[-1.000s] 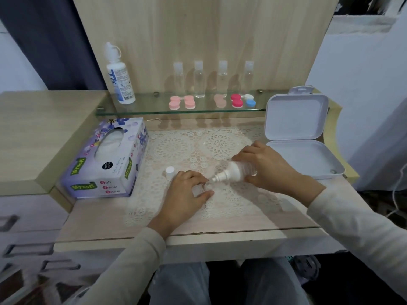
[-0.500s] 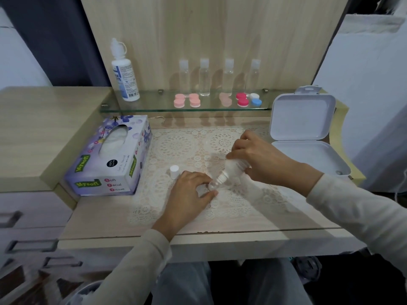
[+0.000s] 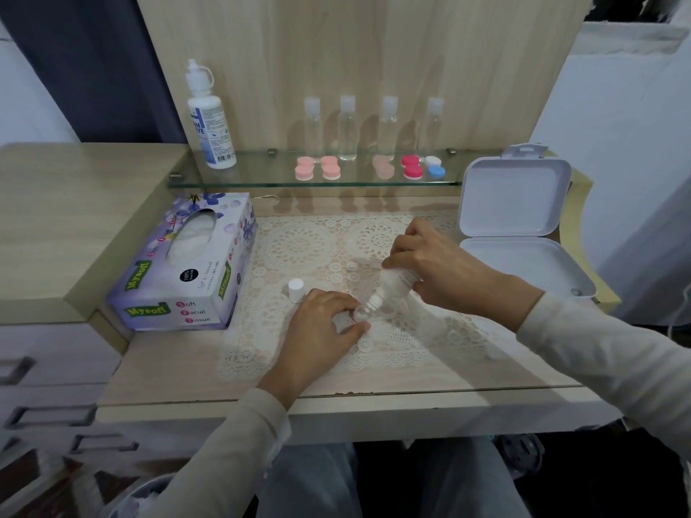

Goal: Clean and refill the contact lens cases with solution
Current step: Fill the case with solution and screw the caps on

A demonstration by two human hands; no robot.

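My right hand [image 3: 435, 269] grips a small clear bottle [image 3: 392, 285], tipped steeply with its nozzle pointing down and left. The nozzle sits right over a clear contact lens case [image 3: 357, 317] on the lace mat [image 3: 318, 252]. My left hand [image 3: 321, 329] holds that case between fingers and thumb, and most of the case is hidden under them. The bottle's white cap [image 3: 296, 289] stands on the mat just left of my left hand.
A tissue box [image 3: 187, 267] lies at the left. The glass shelf [image 3: 261, 177] carries a large solution bottle [image 3: 209, 121], several small clear bottles [image 3: 347, 129] and several coloured lens cases [image 3: 412, 168]. An open white box [image 3: 523, 233] sits at the right.
My right hand has tipped the bottle from nearly level to steeply nozzle-down over the case. My left hand has stayed on the case.
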